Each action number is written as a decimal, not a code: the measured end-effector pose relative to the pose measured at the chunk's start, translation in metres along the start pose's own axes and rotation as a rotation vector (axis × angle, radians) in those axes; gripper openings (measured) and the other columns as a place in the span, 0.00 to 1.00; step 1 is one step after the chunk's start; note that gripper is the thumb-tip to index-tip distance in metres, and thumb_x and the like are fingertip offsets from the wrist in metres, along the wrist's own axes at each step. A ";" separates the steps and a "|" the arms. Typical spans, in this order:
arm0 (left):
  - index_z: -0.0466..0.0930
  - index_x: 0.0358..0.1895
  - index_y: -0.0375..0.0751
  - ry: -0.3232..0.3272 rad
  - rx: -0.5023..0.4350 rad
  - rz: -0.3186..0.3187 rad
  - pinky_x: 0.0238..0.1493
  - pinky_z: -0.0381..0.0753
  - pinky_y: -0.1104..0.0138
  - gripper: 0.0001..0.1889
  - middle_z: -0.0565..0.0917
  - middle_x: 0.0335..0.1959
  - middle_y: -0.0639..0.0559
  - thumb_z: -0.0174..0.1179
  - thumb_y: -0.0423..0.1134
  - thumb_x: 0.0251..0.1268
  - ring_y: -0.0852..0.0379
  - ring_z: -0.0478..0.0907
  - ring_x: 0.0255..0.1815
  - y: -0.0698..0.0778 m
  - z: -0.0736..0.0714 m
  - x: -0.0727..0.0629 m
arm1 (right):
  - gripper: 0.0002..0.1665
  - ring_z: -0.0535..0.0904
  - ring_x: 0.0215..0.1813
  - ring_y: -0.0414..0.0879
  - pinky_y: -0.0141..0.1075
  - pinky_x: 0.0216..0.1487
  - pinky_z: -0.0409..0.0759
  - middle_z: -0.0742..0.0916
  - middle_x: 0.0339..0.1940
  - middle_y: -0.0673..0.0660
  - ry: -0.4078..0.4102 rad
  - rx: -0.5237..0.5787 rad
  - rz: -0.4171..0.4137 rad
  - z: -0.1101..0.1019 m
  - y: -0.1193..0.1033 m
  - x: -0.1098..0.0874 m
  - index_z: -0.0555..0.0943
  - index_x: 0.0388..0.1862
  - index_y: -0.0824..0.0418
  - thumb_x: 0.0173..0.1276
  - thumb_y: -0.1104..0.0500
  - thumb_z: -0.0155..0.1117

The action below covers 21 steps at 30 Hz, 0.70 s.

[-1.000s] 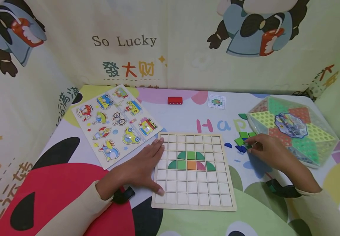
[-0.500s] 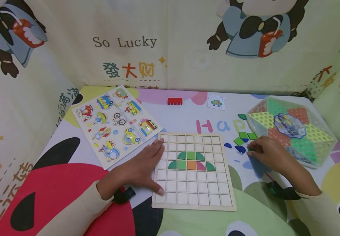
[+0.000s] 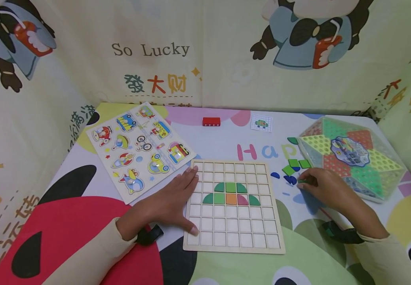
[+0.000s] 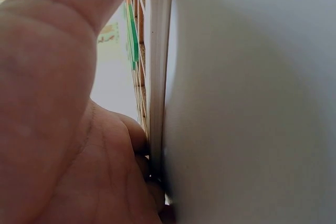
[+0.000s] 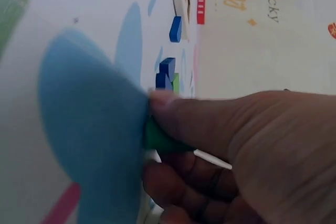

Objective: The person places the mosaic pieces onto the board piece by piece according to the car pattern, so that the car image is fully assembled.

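My left hand [image 3: 170, 202] rests with spread fingers along the left edge of a wooden grid board [image 3: 233, 240]; in the left wrist view its fingers lie against the board's side [image 4: 159, 51]. Set in the grid are several green pieces, an orange square [image 3: 231, 199] and a pink quarter-round [image 3: 242, 200]. Right of the board, my right hand [image 3: 323, 185] pinches a dark green piece [image 5: 158, 137] between thumb and fingers, close over the table; its outline is partly hidden. Beside those fingertips lie blue rounded pieces [image 3: 290, 179] and light green squares [image 3: 288, 170].
A clear plastic box [image 3: 351, 158] of coloured pieces stands at the right, a dark green piece [image 3: 292, 140] by its corner. At the back are a small pattern card [image 3: 261, 123] and a red block [image 3: 211, 122]. A picture puzzle board [image 3: 139, 152] lies at left.
My right hand has drawn slightly away from the loose pieces, leaving the green squares and blue pieces more exposed, a dark green piece in its fingers. The left hand stays put.
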<state>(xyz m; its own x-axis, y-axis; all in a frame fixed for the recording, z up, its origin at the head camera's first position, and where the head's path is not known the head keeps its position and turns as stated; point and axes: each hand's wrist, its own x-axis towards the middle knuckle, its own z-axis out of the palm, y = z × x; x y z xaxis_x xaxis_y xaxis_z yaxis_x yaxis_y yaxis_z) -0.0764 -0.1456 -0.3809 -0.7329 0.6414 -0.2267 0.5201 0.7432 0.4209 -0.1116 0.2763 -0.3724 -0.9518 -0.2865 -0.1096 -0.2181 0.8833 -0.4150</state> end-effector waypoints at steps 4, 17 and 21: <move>0.44 0.77 0.34 -0.003 0.002 0.003 0.74 0.43 0.51 0.69 0.40 0.79 0.43 0.73 0.68 0.35 0.45 0.33 0.78 0.000 0.000 0.000 | 0.10 0.82 0.35 0.50 0.46 0.35 0.79 0.86 0.33 0.56 0.039 0.008 -0.055 0.000 -0.001 -0.002 0.85 0.41 0.68 0.61 0.66 0.70; 0.44 0.77 0.34 -0.014 -0.001 -0.007 0.74 0.43 0.51 0.69 0.39 0.79 0.44 0.72 0.68 0.35 0.46 0.33 0.78 0.000 0.000 -0.001 | 0.14 0.81 0.35 0.45 0.35 0.33 0.80 0.85 0.36 0.53 0.081 0.043 -0.234 -0.004 -0.020 -0.003 0.86 0.45 0.66 0.58 0.73 0.69; 0.44 0.77 0.34 -0.007 -0.002 -0.003 0.74 0.43 0.51 0.69 0.39 0.79 0.44 0.73 0.68 0.35 0.46 0.33 0.78 0.000 0.000 0.000 | 0.16 0.82 0.36 0.44 0.33 0.34 0.82 0.84 0.36 0.52 0.066 0.063 -0.284 -0.002 -0.033 -0.001 0.86 0.44 0.66 0.56 0.75 0.70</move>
<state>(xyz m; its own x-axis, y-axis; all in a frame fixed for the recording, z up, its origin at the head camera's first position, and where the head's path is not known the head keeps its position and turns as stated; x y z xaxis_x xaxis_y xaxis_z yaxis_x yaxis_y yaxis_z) -0.0766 -0.1455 -0.3812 -0.7313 0.6405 -0.2344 0.5169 0.7447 0.4223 -0.1042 0.2481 -0.3567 -0.8668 -0.4926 0.0767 -0.4660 0.7458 -0.4761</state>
